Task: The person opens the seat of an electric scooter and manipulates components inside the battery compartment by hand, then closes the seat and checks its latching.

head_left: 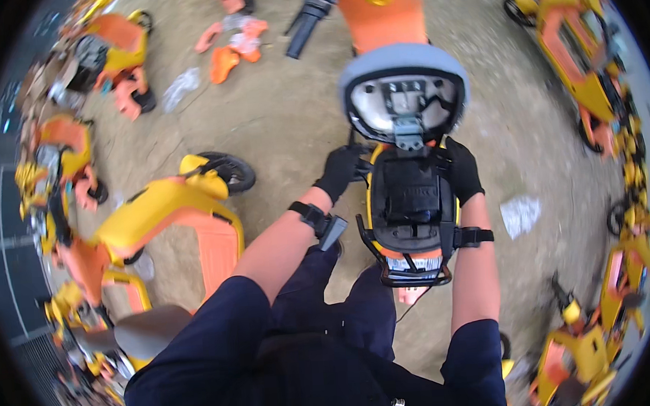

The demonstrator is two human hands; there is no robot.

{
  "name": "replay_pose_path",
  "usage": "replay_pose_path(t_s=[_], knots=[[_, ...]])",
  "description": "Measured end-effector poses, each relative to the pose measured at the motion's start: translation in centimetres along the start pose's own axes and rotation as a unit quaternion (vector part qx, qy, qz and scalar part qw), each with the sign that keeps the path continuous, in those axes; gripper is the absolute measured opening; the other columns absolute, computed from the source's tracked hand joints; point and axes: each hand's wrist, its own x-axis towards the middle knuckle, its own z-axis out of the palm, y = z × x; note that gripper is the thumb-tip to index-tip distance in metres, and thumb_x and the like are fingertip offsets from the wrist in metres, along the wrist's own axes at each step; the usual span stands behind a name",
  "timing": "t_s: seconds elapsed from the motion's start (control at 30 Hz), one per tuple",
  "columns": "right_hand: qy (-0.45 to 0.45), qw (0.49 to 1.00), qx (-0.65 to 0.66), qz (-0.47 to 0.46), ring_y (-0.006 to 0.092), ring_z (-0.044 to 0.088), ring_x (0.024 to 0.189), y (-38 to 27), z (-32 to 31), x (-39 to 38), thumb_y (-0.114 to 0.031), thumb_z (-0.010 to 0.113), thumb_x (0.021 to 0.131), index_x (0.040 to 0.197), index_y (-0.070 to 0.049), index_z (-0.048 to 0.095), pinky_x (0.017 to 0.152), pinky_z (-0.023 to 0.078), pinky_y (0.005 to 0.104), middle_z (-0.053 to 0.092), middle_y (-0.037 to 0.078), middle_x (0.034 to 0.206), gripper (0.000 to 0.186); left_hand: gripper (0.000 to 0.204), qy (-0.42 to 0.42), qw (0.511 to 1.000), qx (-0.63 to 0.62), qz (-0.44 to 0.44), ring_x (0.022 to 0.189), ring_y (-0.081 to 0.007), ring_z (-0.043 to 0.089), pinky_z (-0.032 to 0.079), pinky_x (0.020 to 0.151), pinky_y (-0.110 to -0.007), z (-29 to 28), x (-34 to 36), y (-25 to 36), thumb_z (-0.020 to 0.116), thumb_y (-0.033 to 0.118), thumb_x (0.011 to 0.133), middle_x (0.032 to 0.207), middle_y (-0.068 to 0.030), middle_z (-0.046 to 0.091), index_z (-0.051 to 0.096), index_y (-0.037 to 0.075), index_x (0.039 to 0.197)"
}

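Note:
A yellow and orange scooter stands before me with its grey seat [403, 64] tipped up on a hinge, underside showing. Below it is a black battery box [412, 198] inside the seat opening, above a rear rack [411, 278]. My left hand [340, 172], in a black glove, is at the left side of the opening, fingers curled on something hard to make out. My right hand [462, 166], gloved too, is closed on the right edge of the opening. A device is strapped to each forearm; a thin cable hangs by the rack.
Another scooter [154, 213] stands close on my left. More scooters line both sides [569, 54]. Orange plastic parts [225, 62] and crumpled clear plastic [519, 213] lie on the concrete floor. The front of my scooter, with a black handgrip [303, 33], extends forward beyond the seat.

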Motion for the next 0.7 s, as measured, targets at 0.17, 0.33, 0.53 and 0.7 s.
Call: replay_pose_path(t_s=[0.17,0.33,0.53,0.7], knots=[[-0.098,0.993,-0.036,-0.049,0.018,0.054,0.078,2.2,2.2,8.0,-0.026,0.061,0.076,0.105,-0.003,0.053,0.068,0.044,0.0318,0.059,0.007,0.089,0.038,0.027,-0.047,0.912,0.255,0.319,0.062,-0.0178,0.059,0.048,0.055,-0.029,-3.5,1.1,-2.8,0.062,0.018,0.077,0.075,-0.0076,0.062,0.057,0.006,0.1],[-0.195,0.917,-0.291,-0.192,0.0249,0.05,0.092,3.8,-1.5,12.1,-0.018,0.078,0.05,0.117,-0.006,0.04,0.089,0.038,0.0379,0.055,0.006,0.094,0.077,0.033,0.073,0.813,0.494,0.301,0.073,-0.0343,0.059,0.045,0.063,-0.041,1.9,0.0,-3.2,0.06,0.03,0.062,0.08,-0.0184,0.06,0.061,0.005,0.084],[-0.084,0.918,-0.377,-0.094,0.0195,0.047,0.088,0.8,-8.5,13.6,0.0,0.081,0.038,0.113,-0.006,0.05,0.076,0.044,0.0342,0.052,0.003,0.093,0.081,0.023,0.169,0.913,0.3,0.219,0.073,-0.0369,0.061,0.048,0.059,-0.043,8.8,-1.2,0.9,0.055,0.02,0.071,0.076,-0.0233,0.06,0.059,-0.003,0.073],[-0.113,0.918,-0.338,-0.173,0.0215,0.056,0.091,3.4,-1.0,11.5,-0.025,0.082,0.044,0.106,-0.007,0.056,0.077,0.045,0.0323,0.061,0.008,0.096,0.069,0.017,0.235,0.777,0.506,0.291,0.064,-0.0325,0.06,0.046,0.052,-0.041,4.6,4.1,-4.0,0.054,0.016,0.074,0.072,-0.0201,0.06,0.058,-0.001,0.071]])
